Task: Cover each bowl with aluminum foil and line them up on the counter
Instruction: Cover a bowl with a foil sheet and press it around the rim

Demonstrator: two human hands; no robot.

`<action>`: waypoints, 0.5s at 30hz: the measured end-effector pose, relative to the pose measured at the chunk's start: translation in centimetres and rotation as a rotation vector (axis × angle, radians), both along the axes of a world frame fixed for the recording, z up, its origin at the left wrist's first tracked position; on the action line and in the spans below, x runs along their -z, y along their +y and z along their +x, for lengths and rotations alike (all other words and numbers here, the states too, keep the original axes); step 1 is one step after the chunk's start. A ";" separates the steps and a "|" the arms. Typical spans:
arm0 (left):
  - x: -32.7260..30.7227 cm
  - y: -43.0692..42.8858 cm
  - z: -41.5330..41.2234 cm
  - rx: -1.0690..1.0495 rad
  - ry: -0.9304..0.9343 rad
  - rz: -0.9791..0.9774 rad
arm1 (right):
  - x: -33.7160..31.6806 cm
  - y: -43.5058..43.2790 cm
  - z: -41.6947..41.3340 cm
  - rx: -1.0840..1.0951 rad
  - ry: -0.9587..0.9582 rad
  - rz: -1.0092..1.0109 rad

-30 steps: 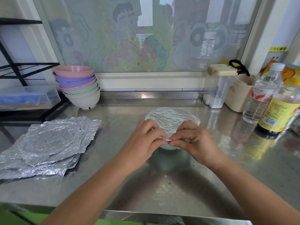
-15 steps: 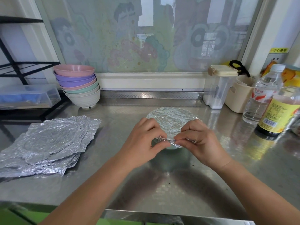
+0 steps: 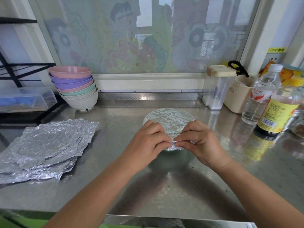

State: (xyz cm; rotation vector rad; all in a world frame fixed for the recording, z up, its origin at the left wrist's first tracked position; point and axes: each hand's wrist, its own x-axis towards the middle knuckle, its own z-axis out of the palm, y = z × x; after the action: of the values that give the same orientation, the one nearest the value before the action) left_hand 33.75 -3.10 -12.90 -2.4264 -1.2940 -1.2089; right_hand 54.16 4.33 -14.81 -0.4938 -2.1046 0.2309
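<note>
Right now both hands meet at the near rim of the pale green bowl capped with crinkled aluminium foil (image 3: 169,120), which sits about midway across the stainless steel desk (image 3: 164,191). The left hand (image 3: 145,145) and right hand (image 3: 203,143) have their fingers (image 3: 183,137) curled, thumbs and tips pinching the folded foil edge at the rim. Off to the left lies a pile of crumpled silver foil sheets (image 3: 44,145). Behind it, by the window, stands a nested stack of pink, purple, green and cream bowls (image 3: 75,86).

Cartoon-papered window (image 3: 148,35) behind steel counter (image 3: 115,186)
</note>
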 end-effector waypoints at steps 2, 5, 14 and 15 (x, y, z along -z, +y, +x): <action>0.1 0.1 0.1 0.000 0.023 0.003 | 0.0 -0.2 -0.5 -0.005 -0.007 -0.009; 0.0 0.3 -0.4 0.008 0.036 -0.032 | -0.2 -0.3 -0.6 -0.008 -0.027 0.011; -0.2 0.2 -1.5 0.012 0.021 -0.063 | -0.4 0.2 -0.1 -0.002 -0.059 0.029; -0.1 0.2 -1.2 0.015 0.030 -0.055 | -0.4 0.1 -0.3 -0.003 -0.057 0.031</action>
State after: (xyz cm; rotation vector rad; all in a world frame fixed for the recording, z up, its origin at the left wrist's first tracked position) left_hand 32.53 -2.92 -12.79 -2.4870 -1.3196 -1.1504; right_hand 53.84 4.46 -14.46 -0.4836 -2.1608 0.1874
